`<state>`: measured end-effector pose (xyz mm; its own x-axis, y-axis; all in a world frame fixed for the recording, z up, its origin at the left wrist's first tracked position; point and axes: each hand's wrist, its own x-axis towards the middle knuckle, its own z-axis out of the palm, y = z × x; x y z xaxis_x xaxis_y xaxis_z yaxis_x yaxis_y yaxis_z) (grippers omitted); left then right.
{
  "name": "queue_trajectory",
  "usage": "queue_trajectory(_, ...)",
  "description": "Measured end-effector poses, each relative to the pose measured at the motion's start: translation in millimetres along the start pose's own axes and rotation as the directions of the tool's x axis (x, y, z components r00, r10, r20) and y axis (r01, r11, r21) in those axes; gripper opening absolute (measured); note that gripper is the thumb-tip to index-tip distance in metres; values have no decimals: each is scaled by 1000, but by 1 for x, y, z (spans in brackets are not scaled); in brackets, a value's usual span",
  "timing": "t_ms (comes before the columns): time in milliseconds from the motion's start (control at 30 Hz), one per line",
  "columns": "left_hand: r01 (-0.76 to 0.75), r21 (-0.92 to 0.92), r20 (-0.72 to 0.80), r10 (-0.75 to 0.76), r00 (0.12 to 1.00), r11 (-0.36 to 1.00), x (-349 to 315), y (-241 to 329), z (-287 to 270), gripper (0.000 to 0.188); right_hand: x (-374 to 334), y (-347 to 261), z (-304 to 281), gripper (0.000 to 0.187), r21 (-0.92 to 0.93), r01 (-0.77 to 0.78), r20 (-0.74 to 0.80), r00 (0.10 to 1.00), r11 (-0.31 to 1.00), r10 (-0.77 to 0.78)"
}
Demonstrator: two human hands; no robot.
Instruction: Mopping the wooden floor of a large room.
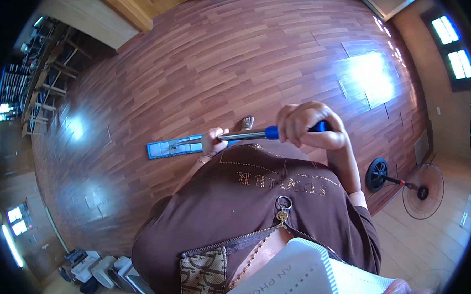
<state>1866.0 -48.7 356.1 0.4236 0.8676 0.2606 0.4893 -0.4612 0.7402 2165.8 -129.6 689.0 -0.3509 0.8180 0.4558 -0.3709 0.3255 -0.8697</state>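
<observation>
A flat mop crosses in front of me, its long handle (241,135) metal with blue grip parts. My right hand (312,125) is closed round the blue upper end of it. Lower on the same handle, my left hand (213,141) wraps its fingers about the metal tube. The mop head (161,149), a long pad with a blue edge, lies on the wood-plank floor (216,69) to the left. Part of the pad is hidden behind my left hand and body. One foot in a sandal (247,122) shows just beyond the handle.
A standing fan (422,192) with a round black base (376,174) is at the right. Wooden chairs (46,87) line the left wall. Several grey and white objects (107,272) stand at lower left. A white box-shaped unit (394,1) is at far right.
</observation>
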Motion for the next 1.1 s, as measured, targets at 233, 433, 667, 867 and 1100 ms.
queue_trajectory(233, -298, -194, 422, 353, 835, 935, 58, 104, -39, 36, -12, -51, 77, 23, -341, 227, -166, 941, 912, -296)
queue_trajectory(433, -449, -412, 491, 609, 623, 793, 66, 111, -18, 37, -37, -71, 153, 19, -670, 222, 87, 971, 709, -222)
queue_trajectory(667, -609, -556, 563, 795, 223, 565, 72, 105, 17, 26, -58, -19, 257, 25, -918, -144, -217, 962, 370, -164)
queue_trajectory(867, -707, -582, 632, 770, -81, 403, 67, 101, 58, 17, -53, 53, 307, 34, -904, -372, -415, 880, 208, -231)
queue_trajectory(1100, -605, -720, 540, 822, -182, 339, 40, 77, 129, 17, -72, 142, 316, 33, -874, -434, -485, 762, 218, -429)
